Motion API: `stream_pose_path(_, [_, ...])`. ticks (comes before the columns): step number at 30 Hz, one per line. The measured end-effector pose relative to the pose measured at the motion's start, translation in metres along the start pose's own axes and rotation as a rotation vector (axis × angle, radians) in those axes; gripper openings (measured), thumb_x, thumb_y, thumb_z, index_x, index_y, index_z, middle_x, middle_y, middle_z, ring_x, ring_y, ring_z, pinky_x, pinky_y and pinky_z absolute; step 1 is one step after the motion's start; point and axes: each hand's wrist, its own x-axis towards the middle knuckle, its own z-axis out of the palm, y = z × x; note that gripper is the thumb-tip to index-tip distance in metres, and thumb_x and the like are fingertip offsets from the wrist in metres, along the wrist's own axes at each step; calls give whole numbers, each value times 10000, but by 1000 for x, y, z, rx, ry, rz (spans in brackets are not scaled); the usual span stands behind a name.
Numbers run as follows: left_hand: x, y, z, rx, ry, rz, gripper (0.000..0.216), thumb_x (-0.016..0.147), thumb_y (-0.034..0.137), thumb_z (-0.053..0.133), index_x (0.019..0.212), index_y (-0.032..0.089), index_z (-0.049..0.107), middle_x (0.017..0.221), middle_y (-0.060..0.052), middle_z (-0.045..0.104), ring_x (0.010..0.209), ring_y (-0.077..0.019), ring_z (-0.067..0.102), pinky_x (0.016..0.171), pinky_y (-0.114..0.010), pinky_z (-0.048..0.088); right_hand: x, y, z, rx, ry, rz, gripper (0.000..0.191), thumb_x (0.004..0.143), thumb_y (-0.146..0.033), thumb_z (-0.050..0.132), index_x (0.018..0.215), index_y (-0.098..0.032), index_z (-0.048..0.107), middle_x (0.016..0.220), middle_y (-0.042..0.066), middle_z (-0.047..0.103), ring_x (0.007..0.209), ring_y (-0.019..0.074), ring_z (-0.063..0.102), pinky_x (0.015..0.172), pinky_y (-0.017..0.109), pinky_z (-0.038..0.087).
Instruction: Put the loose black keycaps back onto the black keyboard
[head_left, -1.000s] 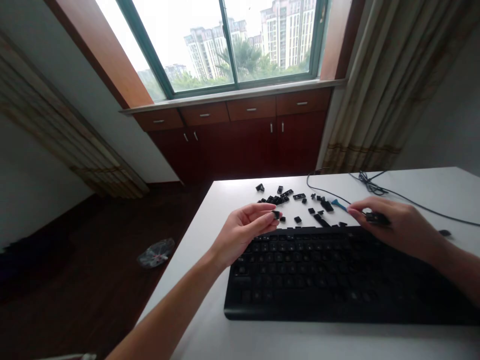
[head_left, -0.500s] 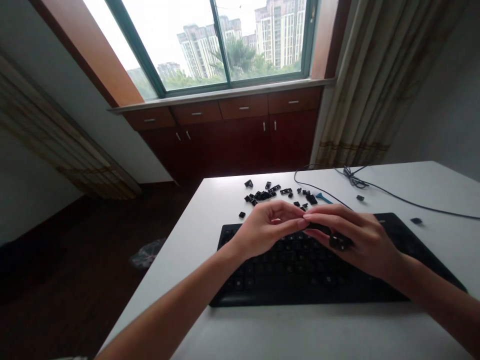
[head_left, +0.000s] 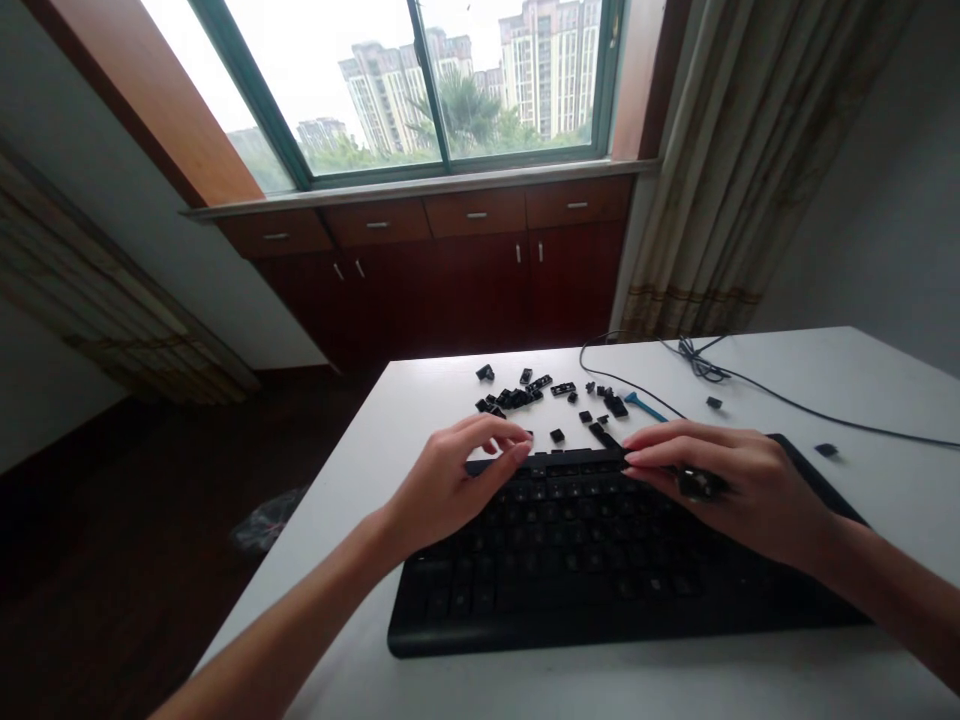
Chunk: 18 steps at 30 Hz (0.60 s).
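Observation:
A black keyboard (head_left: 540, 615) lies on the white table, with both hands over its back part. Above its back left stretch is my left hand (head_left: 450, 475), thumb and forefinger almost meeting. A small dark speck shows at those fingertips; I cannot make out whether it is held. Farther right, my right hand (head_left: 735, 475) is closed on a slim black tool (head_left: 602, 435). Its flat end points left past the keyboard's back edge, and a dark rounded end shows below the fingers. The tool's middle is hidden by the hand.
Several loose black keycaps (head_left: 517, 397) and small black parts lie behind the keyboard. A blue tool (head_left: 646, 406) lies beside them. The black cable (head_left: 795, 405) runs across the table's right side, partly bundled. A keycap (head_left: 826, 450) sits to the right.
My hands, together over the keyboard before, have come apart. The left has moved left, and the black tool's flat end now shows from the right hand. The whole view has shifted slightly.

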Motion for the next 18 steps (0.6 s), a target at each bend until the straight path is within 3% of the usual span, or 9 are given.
stream_pose_path(7, [-21, -37, -20, 105, 128, -70, 112, 882, 245, 664, 965, 208, 729, 918, -56, 719, 808, -180, 636, 769, -279, 497, -16, 12, 4, -67, -233, 28, 286, 861, -64, 598, 1087, -214, 687, 1142, 62, 737, 973, 218, 732, 827, 328, 615])
stream_pose_path(13, [-23, -44, -11, -159, 185, -373, 169, 919, 339, 619, 936, 197, 709, 825, -34, 711, 726, -168, 635, 657, -251, 484, -17, 12, 0, -95, -106, 124, 193, 909, -179, 629, 1080, -240, 692, 1112, 61, 742, 938, 213, 739, 811, 325, 626])
stream_pose_path(18, [-22, -44, -10, -233, 222, -460, 209, 905, 388, 631, 916, 193, 707, 793, -29, 695, 713, -169, 618, 638, -246, 475, -18, 13, 6, -90, -118, 158, 180, 915, -201, 633, 1076, -244, 699, 1112, 50, 739, 941, 202, 734, 815, 323, 625])
